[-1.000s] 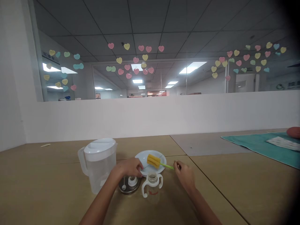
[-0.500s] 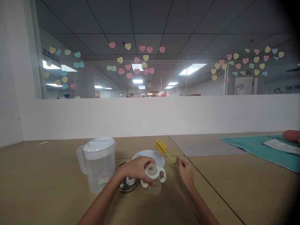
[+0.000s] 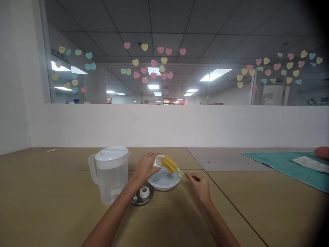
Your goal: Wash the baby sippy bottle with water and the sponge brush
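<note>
My left hand (image 3: pixel 148 167) is closed around a baby bottle (image 3: pixel 158 160), tipped so its mouth faces right; most of the bottle is hidden behind the fingers. Between finger and thumb, my right hand (image 3: pixel 199 185) grips the thin green handle of a bottle brush (image 3: pixel 169 165). Its yellow sponge head is at the bottle's mouth; I cannot tell whether the tip is inside. Below both lies a white basin (image 3: pixel 166 188). Left of the basin, a round metal tray (image 3: pixel 141 203) carries a white bottle collar (image 3: pixel 144 192) and a small white piece.
A clear lidded pitcher (image 3: pixel 111 178) stands on the left of the table, close to my left forearm. On the far right lies a teal cloth (image 3: pixel 277 163) with a white patterned cloth (image 3: pixel 309 164) and a red object (image 3: pixel 321 152). A white wall (image 3: pixel 164 125) rises behind.
My left hand has lifted the bottle from near the table, tilting it over the basin. The brush has swung down and left, bringing its sponge to the bottle's mouth.
</note>
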`<state>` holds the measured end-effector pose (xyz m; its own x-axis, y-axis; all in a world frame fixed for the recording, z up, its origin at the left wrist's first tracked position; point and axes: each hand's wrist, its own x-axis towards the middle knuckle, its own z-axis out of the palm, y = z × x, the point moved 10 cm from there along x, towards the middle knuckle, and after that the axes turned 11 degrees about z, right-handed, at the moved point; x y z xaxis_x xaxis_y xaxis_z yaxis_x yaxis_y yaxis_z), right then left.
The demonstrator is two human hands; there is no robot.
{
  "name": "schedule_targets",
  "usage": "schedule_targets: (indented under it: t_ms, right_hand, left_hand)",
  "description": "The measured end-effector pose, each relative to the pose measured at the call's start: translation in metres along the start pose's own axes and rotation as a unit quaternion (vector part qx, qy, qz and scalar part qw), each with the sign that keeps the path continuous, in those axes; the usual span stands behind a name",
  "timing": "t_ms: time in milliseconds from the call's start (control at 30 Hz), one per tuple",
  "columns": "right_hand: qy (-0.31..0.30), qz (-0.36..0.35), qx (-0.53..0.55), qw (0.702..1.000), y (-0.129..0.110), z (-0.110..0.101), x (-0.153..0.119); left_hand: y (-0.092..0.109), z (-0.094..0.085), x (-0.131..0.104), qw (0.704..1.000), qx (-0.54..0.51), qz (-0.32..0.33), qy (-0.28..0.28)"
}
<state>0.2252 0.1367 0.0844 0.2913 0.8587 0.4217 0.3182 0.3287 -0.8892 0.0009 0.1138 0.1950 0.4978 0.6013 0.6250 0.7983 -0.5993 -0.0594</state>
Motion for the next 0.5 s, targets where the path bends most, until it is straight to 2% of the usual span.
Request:
schedule_targets:
  t_ms: [133, 267, 367, 433, 500]
  right_hand:
    - [0.090, -0.135, -0.148, 0.976, -0.020, -0.006, -0.016]
    - [0.104, -0.238, -0.183, 0.948, -0.035, 0.005, -0.037]
    - [0.098, -0.259, -0.191, 0.942, -0.038, 0.010, -0.041]
    - [0.111, -0.252, -0.205, 0.939, -0.037, 0.008, -0.038]
    - [0.143, -0.236, -0.221, 0.935, -0.034, 0.000, -0.033]
  left_hand:
    - [0.019, 0.012, -0.001, 0.986, 0.139, 0.084, -0.037]
    - [0.049, 0.036, -0.004, 0.973, 0.155, 0.156, -0.068]
    - [0.060, 0.050, -0.005, 0.976, 0.102, 0.172, -0.082]
    - [0.056, 0.051, -0.003, 0.980, 0.083, 0.163, -0.073]
    - [0.045, 0.047, -0.001, 0.984, 0.096, 0.142, -0.050]
